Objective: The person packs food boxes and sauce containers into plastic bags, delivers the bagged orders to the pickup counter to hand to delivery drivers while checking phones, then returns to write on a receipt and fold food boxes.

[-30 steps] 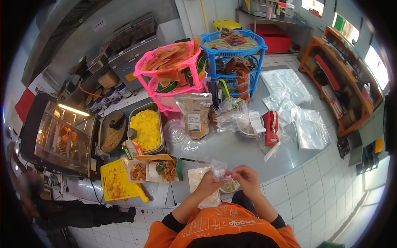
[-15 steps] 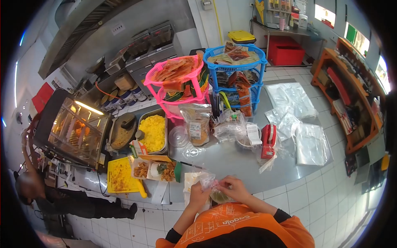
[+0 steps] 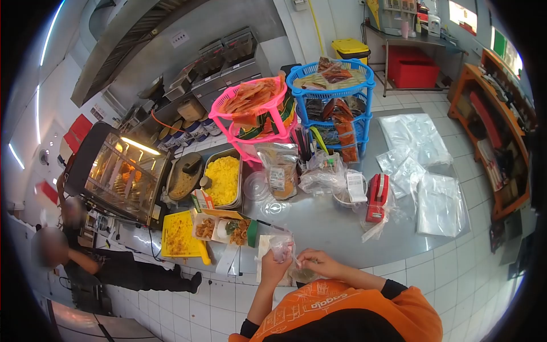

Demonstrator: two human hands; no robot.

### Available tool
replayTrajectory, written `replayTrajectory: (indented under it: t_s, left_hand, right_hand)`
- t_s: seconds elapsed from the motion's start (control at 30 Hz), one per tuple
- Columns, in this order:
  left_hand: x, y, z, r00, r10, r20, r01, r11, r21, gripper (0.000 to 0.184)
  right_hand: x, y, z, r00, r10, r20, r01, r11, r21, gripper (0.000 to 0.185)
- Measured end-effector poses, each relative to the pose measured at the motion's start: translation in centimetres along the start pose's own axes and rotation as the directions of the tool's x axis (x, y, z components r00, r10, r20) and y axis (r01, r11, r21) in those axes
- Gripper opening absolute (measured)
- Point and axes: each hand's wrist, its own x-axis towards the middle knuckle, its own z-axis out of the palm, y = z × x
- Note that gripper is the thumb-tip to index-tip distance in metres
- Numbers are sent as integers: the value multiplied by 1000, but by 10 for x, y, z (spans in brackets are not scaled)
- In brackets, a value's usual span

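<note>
Steel desk (image 3: 319,219) carries a blue basket tower (image 3: 330,90) by its far edge, likely saving room nearer. At its near edge, the left hand (image 3: 274,269) closes on a clear plastic bag (image 3: 281,244), seemingly steadying it; the right hand (image 3: 319,262) bends beside, grip unclear.

My left hand (image 3: 275,268) is curling closed, thumb uppermost, its forearm rising steeply. My right hand (image 3: 315,263) is pinching with bent fingers just beside it, that forearm slanting in from the right.
</note>
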Motion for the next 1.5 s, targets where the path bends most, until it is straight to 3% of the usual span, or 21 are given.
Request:
replayTrajectory:
  t_s: [0.1, 0.17, 0.37, 0.4, 0.5, 0.57, 0.6, 0.63, 0.67, 0.7, 0.73, 0.77, 0.83, 0.87, 0.93, 1.07, 1.17, 1.23, 1.27, 1.37, 1.5]
  left_hand:
    - [-6, -10, 0, 999, -48, -10, 46, 989, -141, 19]
    - [-8, -10, -2, 997, -58, -44, 52, 991, -125, 18]
    - [-17, 19, -19, 995, -97, -7, 97, 984, 148, 23]
    - [-19, 23, -24, 993, -122, 9, 118, 977, 177, 26]
    - [-18, 47, -35, 945, -271, 181, 113, 793, 599, 31]
    - [-13, 55, -50, 870, -224, 440, -162, 713, 683, 35]
    - [-10, 58, -59, 800, -218, 559, -303, 658, 689, 37]
    - [-5, 61, -68, 756, -222, 616, -336, 676, 655, 36]
    - [0, 64, -76, 710, -224, 668, -361, 699, 618, 35]
    - [5, 68, -78, 662, -221, 716, -383, 721, 577, 34]
    - [10, 77, -75, 662, -205, 721, -364, 753, 548, 32]
    - [17, 82, -72, 655, -304, 691, -162, 837, 522, 32]
    - [30, 86, -67, 575, -481, 662, 250, 874, 418, 32]
    - [30, 76, -66, 628, -412, 660, 368, 905, 215, 32]
    - [37, 76, -66, 703, -383, 600, 405, 908, 104, 27]
    - [44, 58, -67, 835, -260, 486, 465, 805, -369, 23]
    - [38, 45, -64, 876, -206, 437, 454, 659, -599, 33]
    - [35, 39, -53, 906, -122, 406, 416, 442, -795, 40]
    - [37, 43, -50, 907, 12, 422, 406, 244, -881, 52]
    - [34, 37, -39, 907, 105, 408, 387, 172, -906, 59]
    - [43, -3, -29, 906, 43, 422, 382, 348, -856, 52]
  right_hand:
    - [8, -23, 0, 997, -73, 25, 77, 938, -338, 15]
    - [13, -45, -2, 983, -180, 30, 161, 781, -603, 14]
    - [28, -24, -13, 975, -207, -81, 124, 809, -575, 13]
    - [29, -22, -15, 972, -234, -23, 182, 813, -553, 12]
    - [35, -22, -25, 938, -313, 147, 345, 806, -481, 9]
    - [43, -40, -43, 895, -360, 264, 443, 787, -429, 7]
    - [58, -41, -62, 905, -376, 198, 425, 821, -382, 7]
    - [75, -44, -90, 914, -382, 135, 405, 853, -331, 8]
    - [89, -61, -116, 956, -290, -42, 232, 838, -495, 9]
    - [111, -64, -138, 934, -180, -309, 42, 913, -406, 12]
    - [135, -74, -161, 811, -313, -495, 133, 922, -364, 10]
    - [160, -72, -192, 806, -337, -486, 66, 867, -493, 11]
    - [192, -46, -244, 921, -174, -347, -85, 781, -619, 18]
    - [208, -19, -259, 955, -126, -268, -114, 677, -727, 18]
    - [227, 27, -284, 988, 21, -154, -148, 422, -895, 20]
    - [235, 25, -255, 932, -38, -361, -355, 121, -927, 18]
    - [235, 18, -246, 921, -50, -386, -376, 138, -916, 19]
    - [235, 17, -242, 914, -103, -393, -381, 114, -917, 18]
    - [236, 16, -243, 909, -129, -397, -386, 98, -917, 17]
    - [233, 11, -254, 899, -74, -431, -409, 208, -889, 20]
    - [218, -20, -253, 897, -116, -426, -363, 355, -861, 22]
